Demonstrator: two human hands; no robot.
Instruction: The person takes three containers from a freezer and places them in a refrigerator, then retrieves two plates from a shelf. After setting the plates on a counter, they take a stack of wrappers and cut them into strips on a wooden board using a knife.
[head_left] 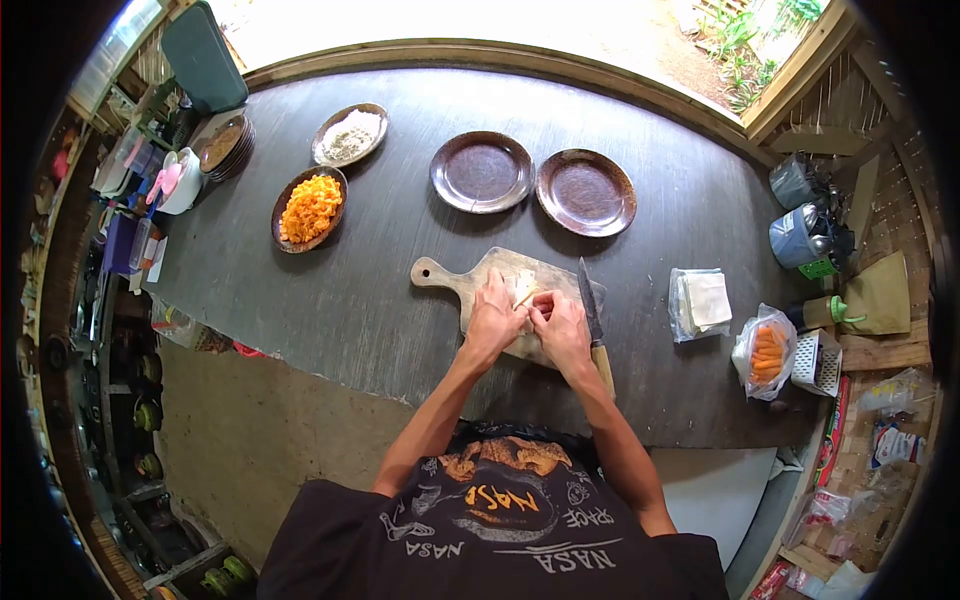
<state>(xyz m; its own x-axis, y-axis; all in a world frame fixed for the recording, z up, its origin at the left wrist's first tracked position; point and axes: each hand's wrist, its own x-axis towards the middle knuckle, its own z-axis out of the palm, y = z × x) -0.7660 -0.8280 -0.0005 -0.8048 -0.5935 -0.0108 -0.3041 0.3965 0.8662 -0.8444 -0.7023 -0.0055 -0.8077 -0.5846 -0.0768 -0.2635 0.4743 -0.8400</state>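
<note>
On the wooden cutting board [450,279], both of my hands meet around a small pale piece that looks like a folded pastry wrapper [524,287]. My left hand [492,318] rests on the board with its fingers forward and its thumb side at the wrapper. Fingertips of my right hand [560,328] are pinched together at the wrapper's near right side. The exact grip is partly hidden by the fingers. A knife [592,308] lies along the board's right edge, blade pointing away from me, its pale handle beside my right wrist.
Two brown plates [482,172] [586,193] stand beyond the board. At left are a bowl of diced orange food [311,209] and a plate of white powder [350,136]. Stacked square wrappers [707,302] in plastic, bagged carrots [766,352] and a white basket [818,363] stand right.
</note>
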